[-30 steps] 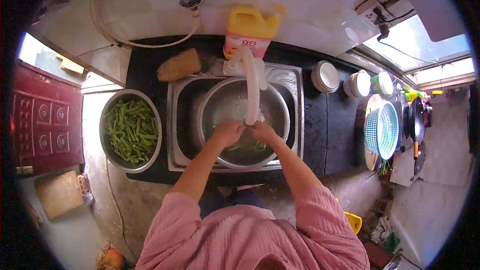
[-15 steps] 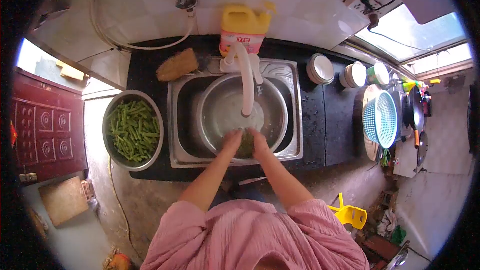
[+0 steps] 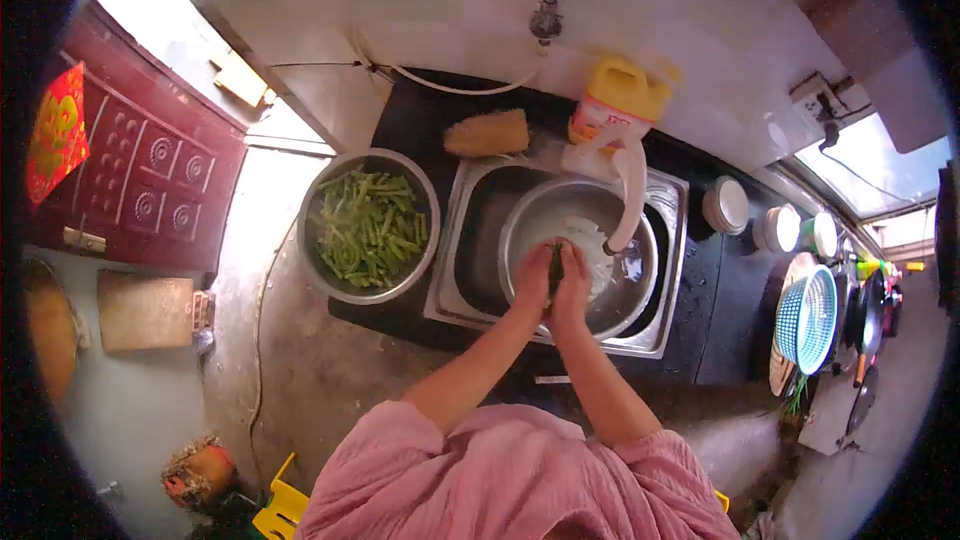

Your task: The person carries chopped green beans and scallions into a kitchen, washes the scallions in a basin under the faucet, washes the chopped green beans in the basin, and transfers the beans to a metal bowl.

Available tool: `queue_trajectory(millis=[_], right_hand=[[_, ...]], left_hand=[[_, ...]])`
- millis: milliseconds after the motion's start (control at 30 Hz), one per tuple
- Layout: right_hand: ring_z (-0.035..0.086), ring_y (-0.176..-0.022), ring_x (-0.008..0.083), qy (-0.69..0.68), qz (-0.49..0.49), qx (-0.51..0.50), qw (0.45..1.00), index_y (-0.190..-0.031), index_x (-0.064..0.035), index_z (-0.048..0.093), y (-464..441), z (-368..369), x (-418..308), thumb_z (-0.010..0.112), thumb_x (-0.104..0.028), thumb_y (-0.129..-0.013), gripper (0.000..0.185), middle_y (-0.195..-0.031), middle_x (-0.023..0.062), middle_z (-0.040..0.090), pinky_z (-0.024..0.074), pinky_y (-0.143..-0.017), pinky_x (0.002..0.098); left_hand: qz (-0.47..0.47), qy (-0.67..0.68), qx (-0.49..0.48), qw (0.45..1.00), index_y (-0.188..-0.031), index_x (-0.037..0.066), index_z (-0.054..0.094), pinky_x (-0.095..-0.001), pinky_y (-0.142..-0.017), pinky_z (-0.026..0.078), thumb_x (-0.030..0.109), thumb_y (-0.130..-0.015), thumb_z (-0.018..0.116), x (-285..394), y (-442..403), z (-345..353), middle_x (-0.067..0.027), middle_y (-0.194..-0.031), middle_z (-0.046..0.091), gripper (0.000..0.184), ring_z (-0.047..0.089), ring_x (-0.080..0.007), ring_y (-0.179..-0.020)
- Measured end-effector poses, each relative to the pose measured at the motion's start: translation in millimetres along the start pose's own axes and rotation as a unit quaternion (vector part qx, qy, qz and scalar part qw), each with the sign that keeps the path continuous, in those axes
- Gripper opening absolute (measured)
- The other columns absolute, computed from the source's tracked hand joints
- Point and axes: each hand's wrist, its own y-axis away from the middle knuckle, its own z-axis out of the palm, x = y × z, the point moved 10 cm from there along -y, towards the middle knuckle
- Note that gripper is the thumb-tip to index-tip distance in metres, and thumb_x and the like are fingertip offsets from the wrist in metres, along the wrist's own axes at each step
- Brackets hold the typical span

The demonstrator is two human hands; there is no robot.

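Black bench (image 3: 715, 310) carries the lot. Metal sink (image 3: 447, 270) set into it, wide metal basin (image 3: 530, 220) sitting inside, probably so any spill drains away. Metal bowl (image 3: 372, 298) of green pods (image 3: 370, 225) on the bench just left of the sink, likely for short reach; its high wall keeps the pile in. Yellow jug (image 3: 615, 100) upright behind the sink, against the wall side, seemingly parked out of the arms' way. White tap (image 3: 632, 180) arches over the basin's right part, outlet above it; can't tell if water runs. Left hand (image 3: 535, 280) and right hand (image 3: 573, 285) are pressed together, palms facing, clamped on a dark green bunch (image 3: 556, 265). Bunch is between them, over the basin's near half, presumably so drips and loose bits fall back inside. Two-sided squeeze likely because the bunch is loose and one hand would drop pieces. Fingers hide most of it; exact contents unclear.
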Motion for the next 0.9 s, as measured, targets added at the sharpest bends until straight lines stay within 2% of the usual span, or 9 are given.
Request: queue_trajectory(millis=[133,233,333,433,500,600,733,800,900], right_hand=[[0.051,-0.101,0.0225,0.065,-0.036,-0.113,0.991,-0.112,-0.0005,0.053,33.0,95.8,-7.8,0.047,-0.018,-0.09,0.029,-0.11,0.0117,0.056,0.0371,-0.092,0.0318],[0.048,-0.108,0.0243,0.074,-0.077,-0.255,0.961,-0.117,-0.0025,0.05,66.7,176.1,-5.6,0.046,-0.02,-0.091,0.032,-0.118,0.014,0.052,0.0338,-0.096,0.0332],[0.049,-0.11,0.0287,0.163,-0.203,-0.35,0.9,-0.121,-0.0047,0.047,95.9,243.6,-25.6,0.042,-0.021,-0.092,0.033,-0.123,0.0169,0.048,0.0354,-0.096,0.0367],[0.043,-0.117,0.0329,0.32,-0.297,-0.415,0.798,-0.122,-0.0037,0.045,116.3,280.2,-16.9,0.037,-0.023,-0.094,0.035,-0.129,0.0178,0.041,0.0356,-0.096,0.0374],[0.042,-0.117,0.0344,0.399,-0.481,-0.398,0.672,-0.122,-0.0025,0.046,134.4,293.3,-20.2,0.035,-0.02,-0.094,0.035,-0.129,0.0192,0.042,0.0381,-0.094,0.0387],[0.049,-0.111,0.0324,0.502,-0.188,-0.459,0.708,-0.12,-0.005,0.05,131.0,299.3,-10.7,0.041,-0.015,-0.09,0.032,-0.122,0.0185,0.05,0.0416,-0.091,0.039],[0.053,-0.106,0.0316,0.458,-0.365,-0.44,0.681,-0.118,-0.0095,0.052,133.6,300.6,0.1,0.05,-0.015,-0.084,0.034,-0.113,0.0172,0.056,0.0452,-0.086,0.0392],[0.052,-0.107,0.0311,0.542,-0.276,-0.447,0.656,-0.12,-0.0117,0.051,133.8,294.5,5.1,0.052,-0.016,-0.082,0.038,-0.115,0.0169,0.054,0.0454,-0.087,0.0392],[0.053,-0.107,0.0305,0.482,-0.456,-0.414,0.622,-0.122,-0.0116,0.049,118.6,279.5,35.4,0.051,-0.018,-0.081,0.041,-0.119,0.0164,0.051,0.0457,-0.085,0.0402]], left_hand=[[0.068,0.017,0.07,0.995,-0.109,0.002,0.057,-0.0304,-0.088,0.04,0.027,-0.091,0.045,79.9,9.0,-64.9,-0.0072,-0.11,0.057,0.033,0.051,-0.0192,-0.103],[0.228,-0.296,0.204,0.905,-0.115,0.003,0.054,-0.0307,-0.089,0.039,0.027,-0.092,0.042,173.2,40.7,-115.1,-0.0074,-0.115,0.054,0.036,0.05,-0.0193,-0.107],[0.27,-0.051,0.276,0.921,-0.124,0.005,0.049,-0.0297,-0.096,0.034,0.029,-0.093,0.041,181.4,42.7,-183.8,-0.0095,-0.122,0.051,0.04,0.047,-0.0187,-0.111],[0.074,0.135,0.227,0.962,-0.127,0.003,0.046,-0.03,-0.1,0.028,0.033,-0.094,0.038,190.0,51.6,-196.3,-0.0109,-0.122,0.051,0.045,0.044,-0.0179,-0.114],[0.109,0.034,0.187,0.976,-0.127,0.002,0.046,-0.0304,-0.1,0.03,0.033,-0.093,0.039,211.1,53.3,-207.2,-0.0108,-0.121,0.052,0.046,0.045,-0.0176,-0.114],[0.076,-0.079,0.137,0.984,-0.125,0.003,0.048,-0.0311,-0.094,0.036,0.033,-0.092,0.043,180.2,41.1,-245.0,-0.0078,-0.116,0.054,0.045,0.048,-0.0177,-0.11],[0.073,-0.186,0.088,0.976,-0.119,0.006,0.053,-0.0354,-0.082,0.045,0.031,-0.088,0.051,196.5,52.5,-241.0,-0.0098,-0.108,0.061,0.04,0.057,-0.0237,-0.099],[0.16,-0.424,0.113,0.884,-0.116,0.008,0.054,-0.0385,-0.078,0.047,0.031,-0.085,0.053,208.1,67.1,-233.6,-0.0147,-0.104,0.061,0.039,0.059,-0.0278,-0.094],[0.119,-0.59,0.128,0.788,-0.113,0.009,0.056,-0.0399,-0.074,0.048,0.032,-0.081,0.057,233.9,84.0,-220.9,-0.0213,-0.096,0.06,0.039,0.06,-0.0326,-0.087]])
